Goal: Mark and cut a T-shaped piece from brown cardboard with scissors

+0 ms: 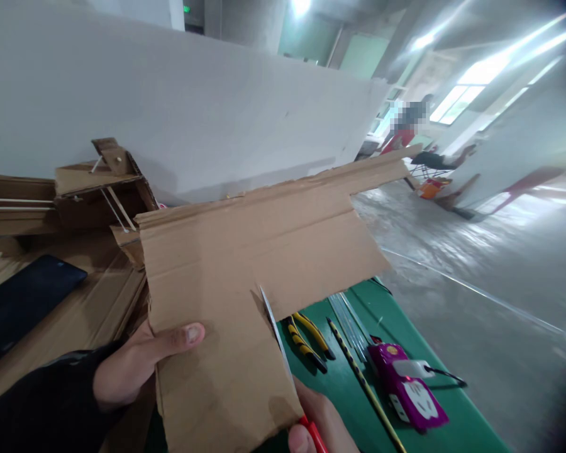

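My left hand (144, 362) grips the left edge of a large brown cardboard sheet (245, 277), thumb pressed on top, and holds it up over the table. At the bottom of the view my right hand (318, 425) is closed on the red handle of a pair of scissors (283, 352). Its blade runs up into a cut in the cardboard's lower right part. Most of the right hand is hidden by the sheet and the frame's edge.
A green mat (434, 402) carries yellow-handled pliers (309, 340), a striped pencil (363, 384), clear sticks (349, 321) and a purple glue gun (405, 387). Cardboard pieces (99, 189) and a black tablet (21, 302) lie left. A white wall stands behind. A person (408, 126) is far off.
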`<action>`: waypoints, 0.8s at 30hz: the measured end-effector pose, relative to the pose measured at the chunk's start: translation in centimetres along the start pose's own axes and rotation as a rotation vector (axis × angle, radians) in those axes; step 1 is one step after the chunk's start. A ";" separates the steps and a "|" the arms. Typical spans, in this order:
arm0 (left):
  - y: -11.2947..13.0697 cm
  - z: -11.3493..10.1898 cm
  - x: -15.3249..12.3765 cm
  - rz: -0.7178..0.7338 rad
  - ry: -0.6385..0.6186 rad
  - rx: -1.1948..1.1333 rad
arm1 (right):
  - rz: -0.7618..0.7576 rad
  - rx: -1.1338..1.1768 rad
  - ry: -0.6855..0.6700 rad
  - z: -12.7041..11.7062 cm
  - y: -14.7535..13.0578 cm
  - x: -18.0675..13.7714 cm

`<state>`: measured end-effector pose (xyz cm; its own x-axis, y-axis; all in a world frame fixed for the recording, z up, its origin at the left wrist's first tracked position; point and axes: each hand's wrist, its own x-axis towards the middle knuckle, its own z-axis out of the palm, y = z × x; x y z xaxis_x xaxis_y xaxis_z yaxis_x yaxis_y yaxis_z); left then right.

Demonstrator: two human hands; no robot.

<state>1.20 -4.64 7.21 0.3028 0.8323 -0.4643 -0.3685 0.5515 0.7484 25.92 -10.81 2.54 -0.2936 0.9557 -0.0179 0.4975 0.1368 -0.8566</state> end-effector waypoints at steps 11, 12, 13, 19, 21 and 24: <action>0.0 0.1 -0.1 0.005 0.010 -0.023 | 0.032 0.068 0.017 0.7 1.0 -0.1; 0.0 0.2 -0.1 0.009 0.006 -0.023 | 0.035 0.070 0.013 0.7 1.0 -0.1; 0.0 0.2 -0.1 0.014 0.003 -0.021 | 0.040 0.072 0.008 0.6 1.1 -0.2; -0.2 0.0 0.0 0.044 -0.010 -0.001 | 0.051 0.087 0.001 -0.1 0.3 0.0; -0.2 -0.1 0.1 0.040 -0.015 0.010 | 0.053 0.077 -0.017 -0.5 -0.4 0.1; -0.1 -0.1 0.1 0.031 -0.026 0.025 | 0.069 0.047 -0.015 -0.9 -1.5 0.1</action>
<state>1.11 -4.62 7.06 0.3138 0.8474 -0.4283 -0.3564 0.5232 0.7741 25.87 -10.71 4.33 -0.2725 0.9583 -0.0857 0.4781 0.0576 -0.8764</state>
